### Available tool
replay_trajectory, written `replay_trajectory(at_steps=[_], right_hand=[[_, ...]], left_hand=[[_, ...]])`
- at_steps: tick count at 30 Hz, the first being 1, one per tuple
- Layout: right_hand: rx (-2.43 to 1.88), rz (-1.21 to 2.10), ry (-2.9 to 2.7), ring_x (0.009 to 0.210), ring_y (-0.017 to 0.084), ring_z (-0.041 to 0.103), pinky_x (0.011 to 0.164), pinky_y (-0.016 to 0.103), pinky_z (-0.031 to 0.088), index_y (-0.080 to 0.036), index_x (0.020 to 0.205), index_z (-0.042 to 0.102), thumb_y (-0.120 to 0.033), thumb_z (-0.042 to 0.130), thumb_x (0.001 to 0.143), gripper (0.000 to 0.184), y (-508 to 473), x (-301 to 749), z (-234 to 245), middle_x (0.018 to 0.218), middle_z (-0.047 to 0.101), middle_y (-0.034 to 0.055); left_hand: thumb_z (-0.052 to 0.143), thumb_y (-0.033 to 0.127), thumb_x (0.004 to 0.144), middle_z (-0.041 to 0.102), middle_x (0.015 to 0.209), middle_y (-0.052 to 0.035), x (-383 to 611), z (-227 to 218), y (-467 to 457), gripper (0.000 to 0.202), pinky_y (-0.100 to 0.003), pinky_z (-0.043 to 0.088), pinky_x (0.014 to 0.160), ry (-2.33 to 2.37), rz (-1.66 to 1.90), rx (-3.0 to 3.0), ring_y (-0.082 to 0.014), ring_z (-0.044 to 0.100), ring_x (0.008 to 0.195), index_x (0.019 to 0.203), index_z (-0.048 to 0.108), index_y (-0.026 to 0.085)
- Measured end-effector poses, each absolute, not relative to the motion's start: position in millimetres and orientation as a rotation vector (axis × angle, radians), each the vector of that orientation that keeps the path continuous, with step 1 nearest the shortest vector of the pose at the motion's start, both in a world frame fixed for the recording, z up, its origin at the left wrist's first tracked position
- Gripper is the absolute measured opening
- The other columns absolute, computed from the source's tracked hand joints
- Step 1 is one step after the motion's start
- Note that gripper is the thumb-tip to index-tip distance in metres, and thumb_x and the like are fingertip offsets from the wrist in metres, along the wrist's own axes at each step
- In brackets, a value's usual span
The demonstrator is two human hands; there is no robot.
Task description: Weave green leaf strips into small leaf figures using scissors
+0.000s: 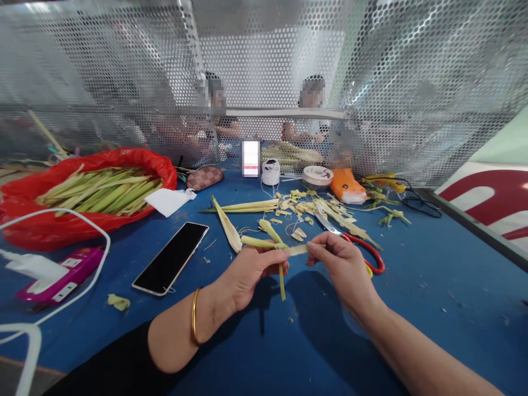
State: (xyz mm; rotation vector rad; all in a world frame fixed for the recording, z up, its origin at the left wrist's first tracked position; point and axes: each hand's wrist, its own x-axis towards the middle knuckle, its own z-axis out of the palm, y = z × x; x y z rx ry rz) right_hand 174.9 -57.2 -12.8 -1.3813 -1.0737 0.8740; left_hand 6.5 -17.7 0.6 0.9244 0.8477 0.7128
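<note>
Between thumb and fingers, my left hand (253,269) pinches a small bundle of folded green leaf strips (270,236), whose ends stick out in several directions. One narrow tail hangs down below the fingers. From the bundle a pale flat leaf strip (298,250) runs across to my right hand (340,264), which grips its far end between thumb and forefinger. Just behind my right hand lie scissors (369,250) with red handles. A long loose leaf (226,225) rests behind my left hand, and cut scraps (303,203) are scattered beyond both hands.
On the left are a red plastic bag (144,157) of leaves, a dark phone (171,258) and a purple power strip (78,275) with white cables. White thread (271,173), a tape roll (317,176) and an orange packet (346,187) stand before a perforated metal screen; people sit behind it.
</note>
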Motion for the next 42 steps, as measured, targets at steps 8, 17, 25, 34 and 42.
replay_trajectory(at_steps=[8, 17, 25, 34, 42], right_hand=[[-1.445, 0.601, -0.998, 0.08, 0.019, 0.057, 0.071, 0.03, 0.044, -0.02, 0.089, 0.061, -0.049, 0.064, 0.078, 0.031, -58, 174, -17, 0.086, 0.065, 0.0045], [-1.331, 1.047, -1.452, 0.068, 0.017, 0.054, 0.064, 0.027, 0.041, -0.018, 0.07, 0.068, -0.034, 0.057, 0.083, 0.023, -72, 145, -24, 0.068, 0.063, 0.0004], [-1.24, 0.875, -1.676, 0.067, 0.014, 0.052, 0.063, 0.025, 0.04, -0.019, 0.063, 0.057, -0.024, 0.05, 0.09, 0.029, -75, 150, -19, 0.07, 0.055, 0.0004], [-1.414, 0.237, -1.946, 0.065, 0.017, 0.052, 0.065, 0.031, 0.037, -0.02, 0.069, 0.054, -0.027, 0.044, 0.096, 0.03, -84, 151, -12, 0.07, 0.057, 0.002], [-1.571, 0.546, -1.847, 0.065, 0.018, 0.058, 0.063, 0.028, 0.039, -0.022, 0.07, 0.054, -0.031, 0.047, 0.094, 0.027, -68, 163, -13, 0.066, 0.062, 0.0003]], left_hand=[[0.081, 0.028, 0.064, 0.067, 0.07, -0.0009, 6, 1, -14, 0.022, -0.027, 0.048, 0.079, 0.839, 0.804, 0.883, -0.0108, 0.06, 0.068, 0.08, 0.073, 0.015], [0.083, 0.026, 0.059, 0.067, 0.071, -0.0022, 13, -5, -21, 0.024, -0.024, 0.047, 0.062, 0.838, 0.83, 0.91, -0.0126, 0.059, 0.066, 0.077, 0.072, 0.014], [0.084, 0.032, 0.061, 0.064, 0.064, -0.0017, 11, -5, -23, 0.025, -0.024, 0.047, 0.055, 0.768, 0.795, 0.818, -0.0118, 0.057, 0.058, 0.068, 0.068, 0.013], [0.079, 0.036, 0.068, 0.058, 0.063, 0.0016, 6, -6, -12, 0.033, -0.022, 0.047, 0.062, 0.838, 0.731, 0.869, -0.0086, 0.054, 0.059, 0.091, 0.072, 0.013], [0.077, 0.037, 0.07, 0.063, 0.079, -0.0005, 5, -5, -13, 0.036, -0.023, 0.044, 0.062, 0.843, 0.658, 1.105, -0.0091, 0.052, 0.064, 0.099, 0.07, 0.017]])
